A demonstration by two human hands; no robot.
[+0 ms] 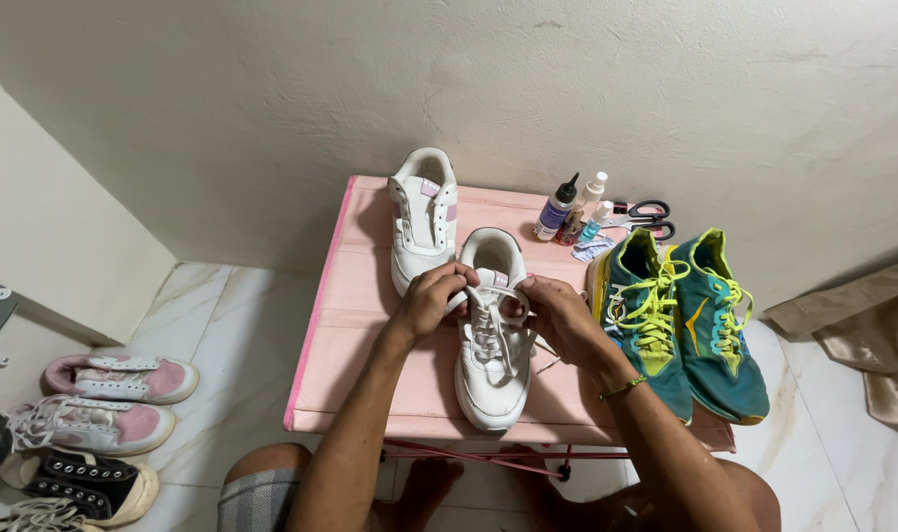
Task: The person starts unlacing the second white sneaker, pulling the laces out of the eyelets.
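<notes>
A white sneaker lies on the pink table with its toe toward me. My left hand and my right hand each pinch the white lace near the top eyelets, one on each side of the tongue. A second white sneaker without laces stands beside it at the table's back left.
A pair of teal running shoes with yellow laces sits on the table's right. Small bottles and black scissors stand at the back. Pink-and-white sneakers and a black shoe lie on the floor at left. Tan cloth lies at right.
</notes>
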